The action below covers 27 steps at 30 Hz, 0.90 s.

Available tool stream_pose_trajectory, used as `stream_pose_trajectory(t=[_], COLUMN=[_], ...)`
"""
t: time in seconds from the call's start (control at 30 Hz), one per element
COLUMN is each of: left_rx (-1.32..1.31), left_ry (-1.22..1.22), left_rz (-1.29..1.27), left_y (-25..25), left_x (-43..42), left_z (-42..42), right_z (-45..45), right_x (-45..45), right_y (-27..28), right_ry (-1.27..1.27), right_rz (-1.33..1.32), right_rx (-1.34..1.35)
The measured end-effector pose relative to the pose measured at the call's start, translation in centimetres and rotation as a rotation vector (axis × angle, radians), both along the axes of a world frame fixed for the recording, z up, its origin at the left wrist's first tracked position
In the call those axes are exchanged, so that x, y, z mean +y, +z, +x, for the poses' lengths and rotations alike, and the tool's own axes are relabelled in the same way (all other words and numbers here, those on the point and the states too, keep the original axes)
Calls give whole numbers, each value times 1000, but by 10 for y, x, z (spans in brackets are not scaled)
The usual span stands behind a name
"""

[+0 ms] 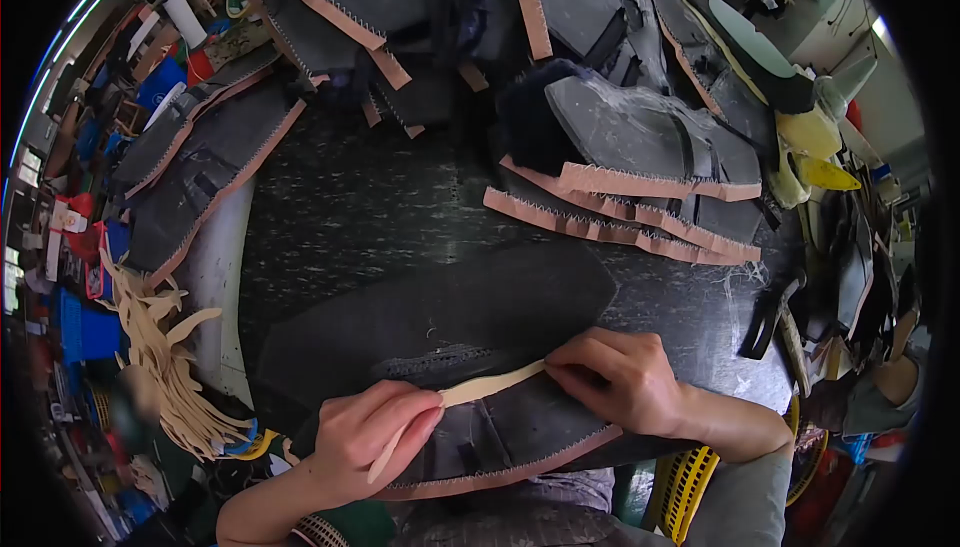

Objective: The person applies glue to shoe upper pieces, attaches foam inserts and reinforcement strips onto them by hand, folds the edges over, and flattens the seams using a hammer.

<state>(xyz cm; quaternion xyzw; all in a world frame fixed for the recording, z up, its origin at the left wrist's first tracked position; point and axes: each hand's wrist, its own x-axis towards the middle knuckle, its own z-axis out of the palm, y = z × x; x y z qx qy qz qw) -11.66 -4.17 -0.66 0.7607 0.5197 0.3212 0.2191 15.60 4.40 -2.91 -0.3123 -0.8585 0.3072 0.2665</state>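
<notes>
Dark, white-flecked table [350, 197]. Nearest: fingers of the left hand [375, 434] closed round a narrow cream strip [490, 385], one end poking out below; fingers of the right hand [625, 377] pinch its other end. Strip spans the gap, over the upper side of a dark-grey panel with pink zigzag-stitched edging [545, 417]. Beyond: flat black panel [430, 307]. Farther: stacked grey pink-edged pieces [640, 132].

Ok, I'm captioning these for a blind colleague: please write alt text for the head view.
A person's left hand and right hand hold a pale strip between them over a dark, pink-edged piece. Similar pieces lie on the dark worktable, a bundle of pale strips at left, a hammer at right.
</notes>
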Motion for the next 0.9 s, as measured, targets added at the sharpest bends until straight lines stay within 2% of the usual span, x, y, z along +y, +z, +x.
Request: stream_pose_trajectory(t=[0.23, 0.3, 0.33, 0.4, 0.47, 0.57, 0.63, 0.73, 0.83, 0.9], left_rx=[42, 71, 102, 128, 151, 52, -23, 38, 121, 167], left_ry=[-3, -15, -31, -47, -67, -21, -1, -19, -45, -50], left_rz=[44, 94, 152, 154, 149, 136, 36, 3, -11, 15], left_y=[-14, -21, -22, -19, -19, -22, -22, -20, -10, -8], left_x=[3, 0, -1, -4, -5, -2, 3, 9, 5, -2], left_z=[-3, -3, -3, -4, -5, -5, -6, -4, -4, -9], right_z=[-6, -7, -9, -12, -12, -13, -16, -22, -44, -45], right_x=[-1, 2, 3, 6, 2, 1, 5, 5, 8, 10], right_y=[-8, -6, -2, 6, 2, 10, 10, 13, 20, 23], right_ry=[37, 116, 130, 266, 284, 320, 475, 518, 695, 689], right_rz=[100, 272, 272, 604, 600, 572, 735, 606, 594, 561], right_rx=[-29, -216, -211, -287, -299, -409, -394, -333, -367, -348])
